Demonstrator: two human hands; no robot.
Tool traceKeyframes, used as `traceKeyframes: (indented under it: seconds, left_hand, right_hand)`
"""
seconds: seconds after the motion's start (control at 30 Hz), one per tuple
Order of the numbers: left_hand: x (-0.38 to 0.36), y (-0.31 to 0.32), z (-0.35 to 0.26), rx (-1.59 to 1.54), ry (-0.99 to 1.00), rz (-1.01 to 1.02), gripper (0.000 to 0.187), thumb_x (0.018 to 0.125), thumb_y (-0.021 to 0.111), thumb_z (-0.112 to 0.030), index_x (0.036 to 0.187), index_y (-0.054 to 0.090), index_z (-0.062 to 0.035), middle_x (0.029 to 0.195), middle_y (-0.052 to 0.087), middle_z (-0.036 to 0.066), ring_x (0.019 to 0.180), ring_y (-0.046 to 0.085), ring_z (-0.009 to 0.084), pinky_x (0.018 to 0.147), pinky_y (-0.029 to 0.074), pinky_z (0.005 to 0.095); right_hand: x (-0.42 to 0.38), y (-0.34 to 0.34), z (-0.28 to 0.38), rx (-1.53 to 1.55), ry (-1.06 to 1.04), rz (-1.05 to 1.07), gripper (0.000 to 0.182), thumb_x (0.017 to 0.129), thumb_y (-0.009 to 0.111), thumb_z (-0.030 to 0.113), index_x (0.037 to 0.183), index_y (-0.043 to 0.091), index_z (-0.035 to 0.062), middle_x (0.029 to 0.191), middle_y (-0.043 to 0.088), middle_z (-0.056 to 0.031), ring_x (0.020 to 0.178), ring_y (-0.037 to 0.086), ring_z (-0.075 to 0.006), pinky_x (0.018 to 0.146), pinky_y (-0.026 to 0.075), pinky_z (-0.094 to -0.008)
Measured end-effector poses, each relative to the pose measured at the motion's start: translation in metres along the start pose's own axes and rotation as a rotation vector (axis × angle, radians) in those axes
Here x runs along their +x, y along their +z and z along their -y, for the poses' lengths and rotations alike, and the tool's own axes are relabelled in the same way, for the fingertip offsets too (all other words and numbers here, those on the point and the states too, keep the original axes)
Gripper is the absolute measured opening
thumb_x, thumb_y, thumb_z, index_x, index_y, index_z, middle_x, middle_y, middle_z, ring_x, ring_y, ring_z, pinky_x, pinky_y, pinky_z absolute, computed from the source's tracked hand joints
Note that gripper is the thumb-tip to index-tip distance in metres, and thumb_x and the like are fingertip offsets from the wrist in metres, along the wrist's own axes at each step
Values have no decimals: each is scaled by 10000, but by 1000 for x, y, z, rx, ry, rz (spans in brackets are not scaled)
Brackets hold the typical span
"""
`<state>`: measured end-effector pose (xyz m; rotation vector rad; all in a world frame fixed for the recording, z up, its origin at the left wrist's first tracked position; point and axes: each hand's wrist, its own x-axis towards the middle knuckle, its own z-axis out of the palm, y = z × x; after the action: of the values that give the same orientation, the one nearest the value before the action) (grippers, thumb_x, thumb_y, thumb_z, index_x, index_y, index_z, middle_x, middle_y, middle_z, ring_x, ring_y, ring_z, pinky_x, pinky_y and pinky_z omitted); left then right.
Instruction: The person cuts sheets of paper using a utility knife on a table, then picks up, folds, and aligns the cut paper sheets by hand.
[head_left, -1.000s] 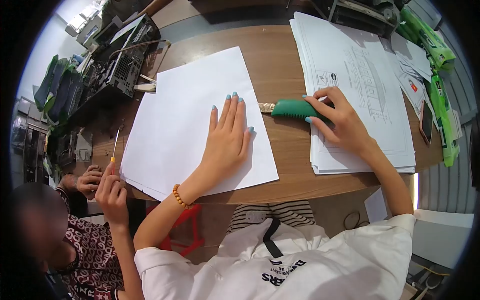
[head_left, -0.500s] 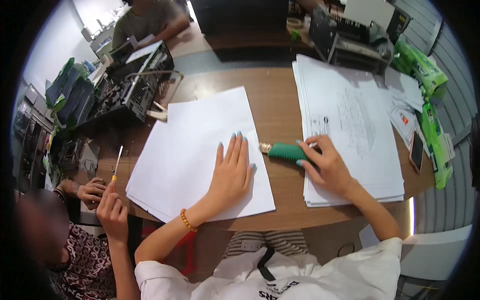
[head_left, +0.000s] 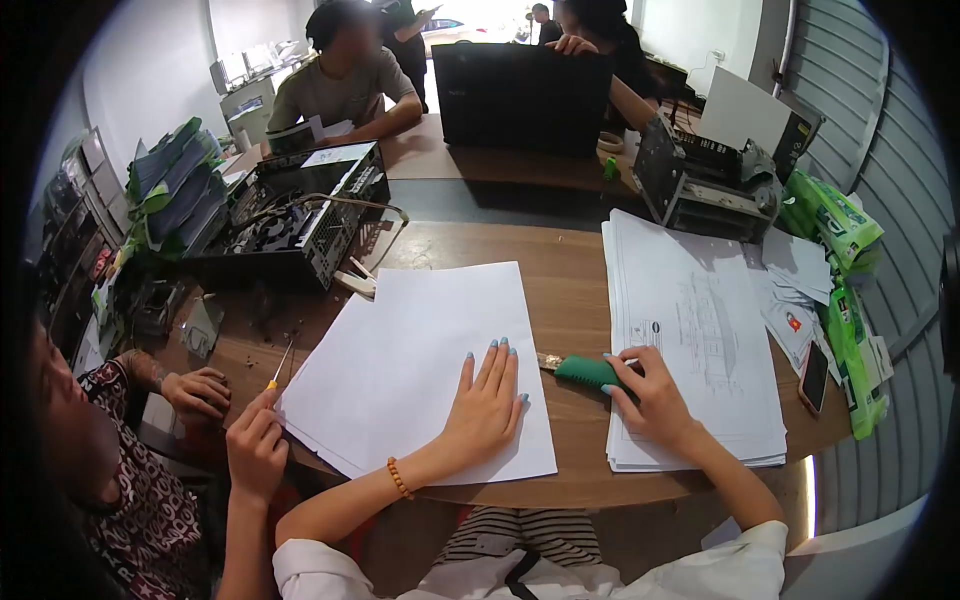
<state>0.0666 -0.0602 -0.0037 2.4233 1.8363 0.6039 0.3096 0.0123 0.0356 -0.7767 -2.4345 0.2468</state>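
Note:
My left hand point(head_left: 482, 412) lies flat on a stack of blank white paper point(head_left: 400, 340), its fingers stretched out close to the stack's right edge. A beaded bracelet circles that wrist. Between the two stacks is a green-handled tool point(head_left: 585, 372), with its short metal end pointing left near the blank paper. My right hand point(head_left: 655, 400) has its thumb and fingers around the handle's right end. Its wrist and palm are over a second stack of paper point(head_left: 715, 340), whose top sheet bears a line drawing.
On the left, a person's hand point(head_left: 258, 445) holds a yellow-handled screwdriver point(head_left: 272, 384). Behind are an open computer case point(head_left: 290, 215), a black monitor point(head_left: 520, 100) and another metal chassis point(head_left: 710, 185). A phone point(head_left: 814, 380) and green packets point(head_left: 840, 225) lie at the right; other people are beyond.
The view has tilted up, so the table appears lower and more of the room shows. Both my hands keep their places on the paper and the tool.

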Motion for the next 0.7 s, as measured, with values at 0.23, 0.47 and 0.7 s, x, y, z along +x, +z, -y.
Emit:
traceKeyframes:
  seconds: [0.23, 0.47, 0.7]
  left_hand:
    - [1, -4, -2, -1, 2, -4, 531, 892, 387, -200, 1300, 264, 115, 1380, 257, 275, 1315, 210, 375, 1054, 141, 521]
    - [2, -3, 1, 0, 21, -13, 500, 892, 371, -165, 1284, 278, 132, 1367, 259, 299, 1308, 212, 395, 1058, 138, 513]
    - [2, -8, -5, 28, -3, 25, 495, 901, 343, -155, 1286, 255, 144, 1373, 238, 307, 1316, 197, 386, 1066, 120, 508]
  right_hand:
    - [3, 2, 1, 26, 22, -19, 360, 771, 614, 51, 1110, 532, -40, 995, 479, -172, 845, 490, -298, 760, 436, -353]
    - [6, 6, -15, 23, 43, -1, 351, 780, 615, 64, 1107, 538, -39, 1003, 480, -167, 850, 491, -284, 762, 439, -345]
    - [20, 17, -13, 8, 27, -41, 345, 780, 621, 79, 1095, 542, -41, 1001, 487, -163, 866, 488, -279, 763, 436, -346]
